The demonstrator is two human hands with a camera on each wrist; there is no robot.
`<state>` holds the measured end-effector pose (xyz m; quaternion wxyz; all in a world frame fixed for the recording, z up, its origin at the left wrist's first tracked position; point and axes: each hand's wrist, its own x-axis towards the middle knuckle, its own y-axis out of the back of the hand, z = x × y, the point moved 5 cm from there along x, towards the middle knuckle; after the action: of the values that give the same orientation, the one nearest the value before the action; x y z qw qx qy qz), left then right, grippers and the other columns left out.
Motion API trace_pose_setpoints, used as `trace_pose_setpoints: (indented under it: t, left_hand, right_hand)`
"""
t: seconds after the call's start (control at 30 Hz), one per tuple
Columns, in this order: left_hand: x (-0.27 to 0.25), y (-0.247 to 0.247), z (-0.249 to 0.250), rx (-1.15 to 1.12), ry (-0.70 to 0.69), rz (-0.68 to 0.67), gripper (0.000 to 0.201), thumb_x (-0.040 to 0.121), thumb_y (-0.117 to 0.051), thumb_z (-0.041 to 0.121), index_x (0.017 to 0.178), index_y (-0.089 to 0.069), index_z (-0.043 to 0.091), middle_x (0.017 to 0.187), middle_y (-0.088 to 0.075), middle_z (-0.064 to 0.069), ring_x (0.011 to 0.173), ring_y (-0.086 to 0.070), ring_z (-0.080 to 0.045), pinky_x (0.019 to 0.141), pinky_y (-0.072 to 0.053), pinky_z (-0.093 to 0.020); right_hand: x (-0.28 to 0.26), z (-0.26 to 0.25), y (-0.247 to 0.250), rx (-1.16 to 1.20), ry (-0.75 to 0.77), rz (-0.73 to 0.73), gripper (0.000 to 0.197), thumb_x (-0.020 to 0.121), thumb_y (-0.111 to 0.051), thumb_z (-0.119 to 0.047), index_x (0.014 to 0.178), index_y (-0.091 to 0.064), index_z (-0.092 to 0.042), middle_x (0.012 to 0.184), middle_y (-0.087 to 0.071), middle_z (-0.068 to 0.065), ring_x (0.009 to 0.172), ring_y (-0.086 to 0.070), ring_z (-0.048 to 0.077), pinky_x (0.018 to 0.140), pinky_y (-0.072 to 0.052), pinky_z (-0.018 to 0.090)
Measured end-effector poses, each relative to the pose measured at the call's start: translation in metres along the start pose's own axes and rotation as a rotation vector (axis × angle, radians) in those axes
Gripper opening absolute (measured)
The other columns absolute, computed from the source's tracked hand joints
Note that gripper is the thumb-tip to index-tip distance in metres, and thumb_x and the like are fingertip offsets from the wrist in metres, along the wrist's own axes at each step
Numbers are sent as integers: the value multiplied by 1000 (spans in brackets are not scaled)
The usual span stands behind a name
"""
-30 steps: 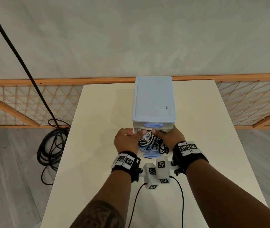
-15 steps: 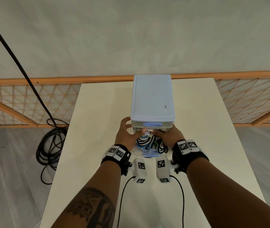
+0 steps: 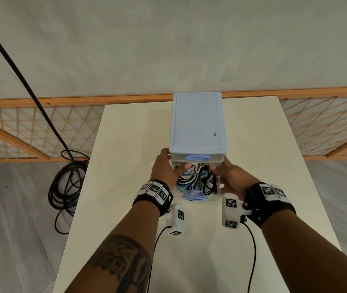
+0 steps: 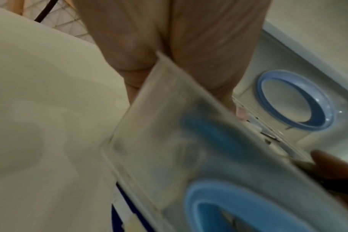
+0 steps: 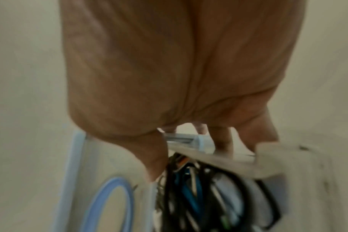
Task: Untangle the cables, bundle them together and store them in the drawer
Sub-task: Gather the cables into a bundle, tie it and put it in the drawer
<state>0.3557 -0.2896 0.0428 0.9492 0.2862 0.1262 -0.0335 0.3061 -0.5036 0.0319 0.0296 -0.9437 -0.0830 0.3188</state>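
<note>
At the front of the drawer unit, near table edge: lower drawer pulled out, bundled cables lying inside it, black, white and blue loops heaped toward the cabinet opening. Left hand cups the drawer's left wall and the unit's corner, thumb curled over the rim onto the cables. Right hand mirrors it on the right wall, fingers wrapped outside, thumb hooked in over the cords. Both grips closed around the drawer sides, not around any single cable.

Judgement: storing is done bar the closing.

Risks from here. Loops stand proud at the back, just under the upper drawer's front; pushing in could snag them and jam the slide. My thumbs sit inside the rim, so they could get pinched. Uneven push from one side may skew the drawer. The light unit could slide across the table.
</note>
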Motion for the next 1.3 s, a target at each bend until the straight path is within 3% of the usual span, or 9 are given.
trace_pose_setpoints:
  t: [0.07,0.2,0.3,0.5,0.67,0.87,1.07,1.2,1.3]
  left_hand:
    - [0,-1,3,2,-5,18,66,78,-84,43,128,-49,18,126,-61,-4,112,-60,-23,88,-45,-30]
    - [-3,-4,11,-13,-11,54,54,83,-82,34,121,-49,14,113,-62,0,99,-59,-20,81,-43,-27]
    - [-5,-7,13,6,-22,45,54,87,-78,36,125,-48,13,108,-59,4,95,-56,-17,81,-43,-27]
    - [-6,-15,14,56,20,-23,58,95,-67,36,136,-34,13,105,-60,-1,92,-59,-23,74,-42,-27]
    - [-6,-16,13,94,38,20,60,95,-67,38,136,-34,11,96,-60,-2,86,-59,-26,70,-41,-30]
    - [-5,-13,14,131,16,53,58,92,-70,43,130,-39,12,105,-67,-9,94,-65,-31,76,-53,-39]
    - [-5,-17,16,127,0,31,56,95,-63,46,132,-36,14,110,-66,-9,91,-64,-28,76,-51,-36]
    - [-5,-17,17,110,11,-20,57,95,-64,44,133,-33,16,114,-64,-5,93,-61,-24,76,-45,-30]
    - [-3,-16,16,75,11,-107,59,94,-66,43,133,-31,15,125,-59,-7,107,-61,-24,83,-42,-28]
  right_hand:
    - [-4,0,1,40,61,25,55,100,-64,-34,145,-40,-53,138,-60,-11,116,-68,24,87,-60,55]
    - [3,-8,0,-77,114,224,57,88,-74,-46,138,-47,-41,132,-67,-2,107,-71,21,66,-63,40]
    - [10,-13,7,-220,158,374,72,66,-74,-60,131,-52,-38,126,-71,2,110,-70,23,92,-59,45]
    - [1,-15,2,-211,147,257,35,102,-57,-38,136,-53,-43,122,-72,-5,107,-69,25,79,-56,38]
    - [-2,-17,8,-23,118,210,30,107,-47,-29,135,-55,-39,102,-75,-3,85,-67,21,63,-58,34]
    - [-4,-29,12,-214,140,285,37,97,-67,-33,132,-56,-25,110,-75,-1,107,-70,23,85,-61,49]
    - [-14,-30,2,-230,40,-79,105,66,-92,-38,143,-23,-60,140,-52,-23,129,-52,16,102,-49,50]
    - [-7,-28,5,-419,103,91,128,48,-97,-44,151,-21,-48,144,-52,-18,133,-53,16,102,-53,49]
    - [-6,-32,4,-519,119,238,116,60,-96,-40,151,-26,-33,131,-60,-8,115,-60,20,92,-54,39]
